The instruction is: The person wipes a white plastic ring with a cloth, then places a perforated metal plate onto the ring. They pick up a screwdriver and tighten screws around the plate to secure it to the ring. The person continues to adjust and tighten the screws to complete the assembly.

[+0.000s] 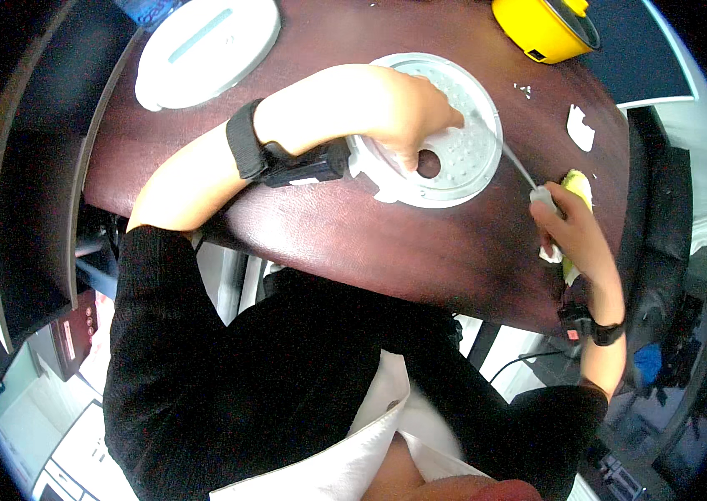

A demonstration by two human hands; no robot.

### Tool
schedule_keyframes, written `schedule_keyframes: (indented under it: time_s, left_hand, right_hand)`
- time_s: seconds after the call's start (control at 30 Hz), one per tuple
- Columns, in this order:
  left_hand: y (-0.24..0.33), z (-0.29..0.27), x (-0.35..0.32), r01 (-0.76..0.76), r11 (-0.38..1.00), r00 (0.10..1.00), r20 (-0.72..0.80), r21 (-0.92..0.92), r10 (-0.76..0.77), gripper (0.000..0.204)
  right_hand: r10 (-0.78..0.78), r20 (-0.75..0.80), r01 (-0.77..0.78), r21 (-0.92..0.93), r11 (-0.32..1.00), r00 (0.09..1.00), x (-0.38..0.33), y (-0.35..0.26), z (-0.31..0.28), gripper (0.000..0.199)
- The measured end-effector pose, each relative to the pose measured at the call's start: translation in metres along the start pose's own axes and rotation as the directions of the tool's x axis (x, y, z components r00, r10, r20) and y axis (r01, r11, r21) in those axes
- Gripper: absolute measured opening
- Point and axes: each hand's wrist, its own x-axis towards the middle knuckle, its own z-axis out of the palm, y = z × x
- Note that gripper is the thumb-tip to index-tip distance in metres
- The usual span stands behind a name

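Note:
A round, pale grey-white disc (474, 159), dotted with small bumps or holes and with one larger dark hole, rests on the dark red-brown table. My left hand (416, 108) lies over its upper left part, fingers bent and thumb down by the large hole, holding it. To the right of the disc, my right hand (566, 221) is closed round the pale handle of a thin tool (542, 197). The tool's slim grey shaft slants up and left to the disc's right rim; its tip is too blurred to make out. Something yellow-green (577, 185) lies beside and partly behind my right hand.
A white oval lid-like piece (224, 54) with a grey strip lies at the far left, near a blue packet (149, 12). At the far right stands a yellow pot (541, 32). A torn white scrap (580, 128) and white crumbs (523, 89) lie near the right edge.

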Motion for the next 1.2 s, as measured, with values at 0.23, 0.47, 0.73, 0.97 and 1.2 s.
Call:
schedule_keyframes:
  time_s: [0.23, 0.47, 0.73, 0.97, 1.2]
  left_hand:
    - [-0.020, -0.007, -0.028, 0.098, 0.994, 0.925, -0.364, -0.049, -0.109, 0.049]
    - [-0.034, 0.014, -0.016, 0.540, 0.841, 0.792, -0.325, -0.020, -0.516, 0.045]
    - [-0.053, 0.011, -0.004, 0.564, 0.745, 0.748, -0.163, -0.355, -0.644, 0.036]
    - [-0.061, 0.007, 0.001, 0.461, 0.740, 0.762, -0.210, -0.489, -0.613, 0.039]
    - [-0.075, 0.017, -0.001, 0.082, 0.405, 0.796, -0.185, -0.910, -0.577, 0.051]
  right_hand:
    - [0.008, -0.063, 0.009, 0.257, 0.966, 0.998, 0.019, 0.043, 0.014, 0.032]
    - [0.069, 0.010, -0.067, 0.402, 0.913, 0.998, 0.050, 0.037, 0.029, 0.034]
    - [0.057, 0.074, -0.084, 0.447, 0.891, 0.996, 0.073, 0.045, 0.037, 0.038]
    - [-0.013, 0.048, -0.012, 0.489, 0.872, 0.999, 0.068, 0.050, 0.039, 0.036]
    - [-0.010, 0.033, -0.008, 0.490, 0.872, 0.999, 0.066, 0.051, 0.042, 0.035]
